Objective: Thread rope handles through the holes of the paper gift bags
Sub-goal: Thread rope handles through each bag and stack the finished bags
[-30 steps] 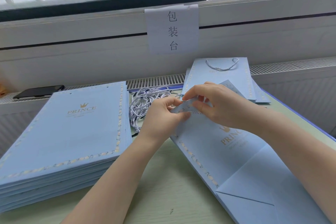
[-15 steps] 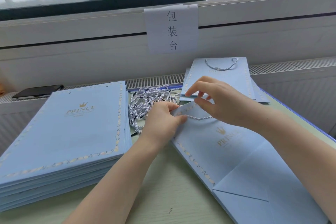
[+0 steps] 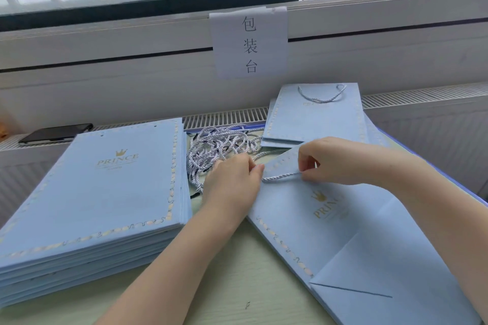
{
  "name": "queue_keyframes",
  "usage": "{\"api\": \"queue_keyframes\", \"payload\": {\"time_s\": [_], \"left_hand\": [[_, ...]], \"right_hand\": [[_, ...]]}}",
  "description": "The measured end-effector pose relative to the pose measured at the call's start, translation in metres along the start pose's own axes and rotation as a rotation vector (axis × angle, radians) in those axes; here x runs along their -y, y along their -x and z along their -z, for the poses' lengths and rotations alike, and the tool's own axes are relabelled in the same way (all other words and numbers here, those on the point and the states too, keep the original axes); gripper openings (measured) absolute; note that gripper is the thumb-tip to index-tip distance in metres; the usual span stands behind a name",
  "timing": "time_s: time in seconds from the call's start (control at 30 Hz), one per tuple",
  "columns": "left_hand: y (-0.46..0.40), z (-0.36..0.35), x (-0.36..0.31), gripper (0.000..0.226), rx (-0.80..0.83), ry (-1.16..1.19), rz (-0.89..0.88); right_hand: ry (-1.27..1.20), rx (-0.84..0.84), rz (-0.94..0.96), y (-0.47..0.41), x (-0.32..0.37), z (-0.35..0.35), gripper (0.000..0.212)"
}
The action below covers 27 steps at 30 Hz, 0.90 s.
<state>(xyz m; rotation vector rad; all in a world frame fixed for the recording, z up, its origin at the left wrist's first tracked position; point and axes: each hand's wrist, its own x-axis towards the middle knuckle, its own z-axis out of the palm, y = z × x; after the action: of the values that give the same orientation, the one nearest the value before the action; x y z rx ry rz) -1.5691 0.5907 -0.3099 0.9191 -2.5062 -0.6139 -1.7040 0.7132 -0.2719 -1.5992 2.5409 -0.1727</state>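
Right hand (image 3: pixel 340 161) pinches one end of the rope handle (image 3: pixel 281 176) at centre frame; left hand (image 3: pixel 232 182) pinches the other end at the open bag (image 3: pixel 330 219) mouth. Rope now lies taut and straight across the bag front; a second ago both grips bunched at the paper edge, rope hidden. Likely one hole threaded, second end pending. Loose rope pile (image 3: pixel 219 148) just behind. Unthreaded bag stack (image 3: pixel 100 192) left on the desk (image 3: pixel 237 285); finished bags (image 3: pixel 314 116) upper right.

Two hands — left hand (image 3: pixel 232 182), right hand (image 3: pixel 340 161); one bag stack (image 3: pixel 89 198); one worked bag (image 3: pixel 330 219); one rope pile (image 3: pixel 219 150); one phone (image 3: pixel 55 133); one sign (image 3: pixel 248 42).
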Motion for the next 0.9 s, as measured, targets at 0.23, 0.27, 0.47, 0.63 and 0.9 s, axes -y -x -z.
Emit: {"api": "queue_keyframes", "payload": {"time_s": [0.23, 0.27, 0.47, 0.63, 0.9], "left_hand": [[0.004, 0.006, 0.0, 0.037, 0.054, -0.442, 0.028], [0.005, 0.007, 0.0, 0.045, 0.077, -0.509, 0.033], [0.005, 0.009, 0.0, 0.061, 0.084, -0.657, 0.002], [0.005, -0.006, -0.001, 0.043, 0.042, -0.299, -0.184], [0.002, -0.009, 0.002, 0.039, 0.043, -0.04, -0.226]], "right_hand": [[0.035, -0.469, -0.16, -0.011, -0.032, 0.017, 0.028], [0.022, -0.565, -0.152, -0.011, -0.036, 0.018, 0.03], [-0.269, -0.627, -0.054, -0.008, -0.019, 0.016, 0.039], [-0.396, -0.418, -0.041, -0.009, -0.008, 0.007, 0.031], [-0.297, -0.262, -0.062, -0.012, -0.013, -0.005, 0.018]]}}
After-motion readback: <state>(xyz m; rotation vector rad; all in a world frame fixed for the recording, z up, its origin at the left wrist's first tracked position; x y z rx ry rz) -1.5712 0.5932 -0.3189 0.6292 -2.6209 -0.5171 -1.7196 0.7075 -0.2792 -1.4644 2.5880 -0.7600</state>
